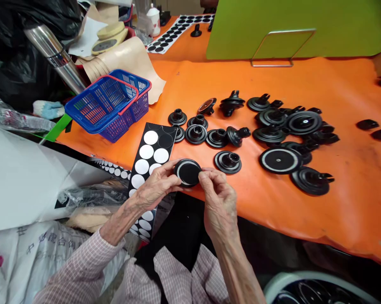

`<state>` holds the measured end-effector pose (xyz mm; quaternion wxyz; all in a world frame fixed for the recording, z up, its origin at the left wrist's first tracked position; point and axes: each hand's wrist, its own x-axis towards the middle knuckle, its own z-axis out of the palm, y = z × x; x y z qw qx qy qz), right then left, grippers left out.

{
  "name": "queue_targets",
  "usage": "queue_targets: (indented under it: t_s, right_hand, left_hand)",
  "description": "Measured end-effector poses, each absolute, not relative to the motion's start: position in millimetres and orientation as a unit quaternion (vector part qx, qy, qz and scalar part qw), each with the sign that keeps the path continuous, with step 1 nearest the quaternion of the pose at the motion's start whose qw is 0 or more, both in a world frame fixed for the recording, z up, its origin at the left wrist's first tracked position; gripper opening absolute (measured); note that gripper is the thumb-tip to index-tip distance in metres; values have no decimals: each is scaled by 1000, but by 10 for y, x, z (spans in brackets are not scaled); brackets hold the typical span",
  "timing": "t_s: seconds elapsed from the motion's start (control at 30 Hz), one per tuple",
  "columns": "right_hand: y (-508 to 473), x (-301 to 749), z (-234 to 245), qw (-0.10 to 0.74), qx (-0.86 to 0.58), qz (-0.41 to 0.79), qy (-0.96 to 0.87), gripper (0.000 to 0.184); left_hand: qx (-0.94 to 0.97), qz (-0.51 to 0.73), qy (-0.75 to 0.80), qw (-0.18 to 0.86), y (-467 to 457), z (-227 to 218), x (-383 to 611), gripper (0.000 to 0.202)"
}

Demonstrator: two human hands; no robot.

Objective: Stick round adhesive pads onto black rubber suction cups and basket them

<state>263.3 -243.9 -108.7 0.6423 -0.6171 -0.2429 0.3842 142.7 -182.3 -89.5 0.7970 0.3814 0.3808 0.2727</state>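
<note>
Above orange sheeting (336, 202), fingers (206, 176) of both hands pinch a black disc (187, 173).

Orange-covered worktable (336, 211), green board (292, 25) behind, black plastic bags (19, 55) left.

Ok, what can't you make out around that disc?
Head view only:
Underside of the round black disc: hidden by the disc and left hand.
Whether the right hand pinches anything at the rim: its fingers hide that.
Middle of the black sheet of white round stickers: hidden by the left wrist.
Dark ringed round object, bottom right: cut off by the frame edge.
</note>
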Motion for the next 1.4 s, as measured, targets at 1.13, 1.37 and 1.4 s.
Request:
queue_targets:
  t_s: [1.13,1.37,1.4]
  right_hand:
    - [-2409,2429,-1201,601,-689,245,-321,21]
    - [-2144,2532,-1037,562,-596,466,-334,32]
    - [-1999,2503,-935,568,-574,474,-352,31]
  left_hand:
    - [373,340,421,754,-1899,-980,1414,40]
    - [433,335,435,715,-1715,-754,1204,48]
    - [459,344,442,689,-1600,-645,1142,50]
